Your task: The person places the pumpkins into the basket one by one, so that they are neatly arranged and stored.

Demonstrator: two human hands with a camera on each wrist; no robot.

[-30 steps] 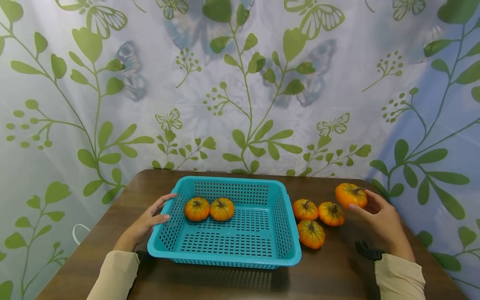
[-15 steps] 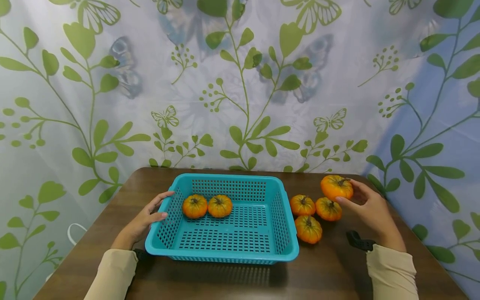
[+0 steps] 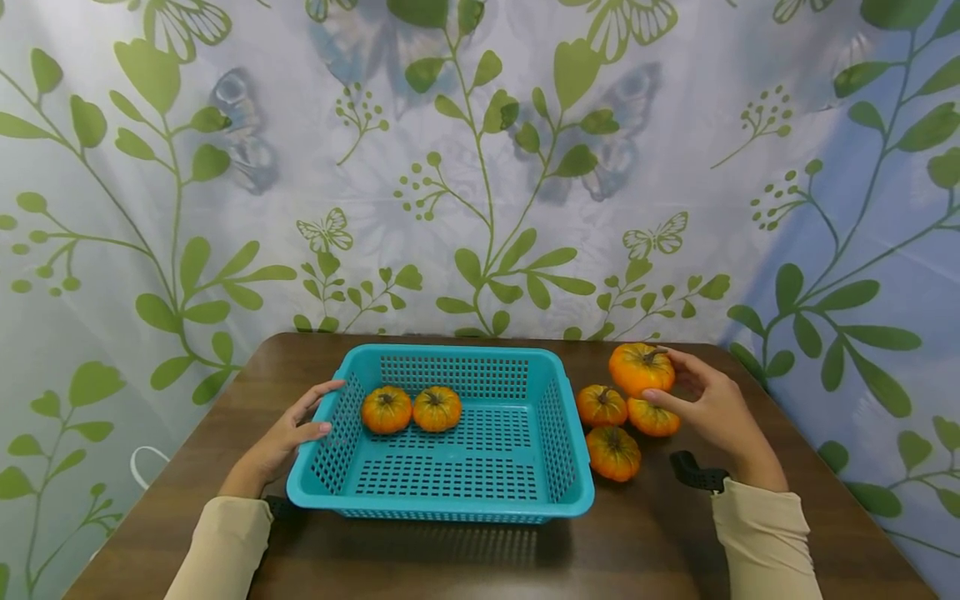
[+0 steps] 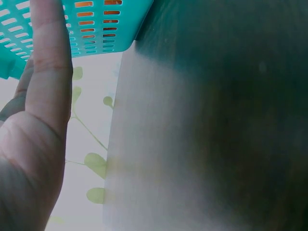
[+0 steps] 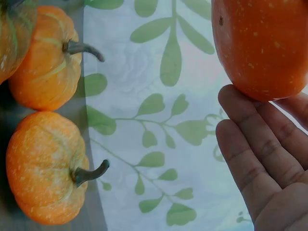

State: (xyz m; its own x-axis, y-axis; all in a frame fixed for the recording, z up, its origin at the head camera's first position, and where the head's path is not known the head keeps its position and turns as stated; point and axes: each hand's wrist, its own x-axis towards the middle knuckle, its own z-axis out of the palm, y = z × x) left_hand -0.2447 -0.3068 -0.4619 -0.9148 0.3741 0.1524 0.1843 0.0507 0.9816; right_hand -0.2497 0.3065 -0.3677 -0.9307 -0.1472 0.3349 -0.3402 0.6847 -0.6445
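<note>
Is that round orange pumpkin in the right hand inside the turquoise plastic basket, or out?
Out: the right hand holds the pumpkin up, to the right of the basket.

Tabletop (image 3: 630,550): brown wood-grain surface in front of you.
Basket (image 3: 442,507): turquoise, perforated, upright.
Pumpkins (image 3: 613,454): three, clustered to your basket's right.

Basket (image 3: 450,504), lower centre of the frame, is uniform turquoise, patterned with rows of slots. Pair of pumpkins (image 3: 387,409) within: orange, streaked yellow-green. Loose pumpkins (image 3: 613,454), right of centre, show orange with greenish streaks and pale speckling. Raised pumpkin (image 3: 641,369): orange, pale flecks on its underside. Table (image 3: 420,567) is dark, grained brown. Backdrop (image 3: 450,192): pale grey-white, bluish at right, printed with green leaves, green butterflies and blurred blue-grey ones. Sleeves (image 3: 225,537): plain beige.
</note>
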